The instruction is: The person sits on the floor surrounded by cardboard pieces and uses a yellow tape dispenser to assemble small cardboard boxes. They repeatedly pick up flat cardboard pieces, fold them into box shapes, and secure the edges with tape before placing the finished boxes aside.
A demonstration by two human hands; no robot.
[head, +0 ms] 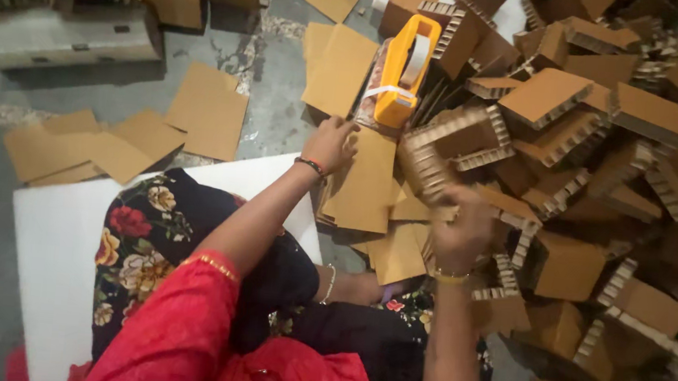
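My left hand [330, 142] reaches forward and rests its fingers on a flat brown cardboard sheet [366, 181] lying on the floor, just below a yellow tape dispenser [404, 69]. My right hand [461, 230] is blurred and raised, gripping a honeycomb cardboard block [423, 167] at the edge of a big heap of such blocks [601, 181]. I wear red sleeves, a dark bead bracelet on the left wrist and a gold bangle on the right.
Flat cardboard sheets [207, 109] lie scattered on the grey floor at left. I sit on a white board [57, 239] with a floral black garment over my legs. A pale box [58, 35] stands at the far left.
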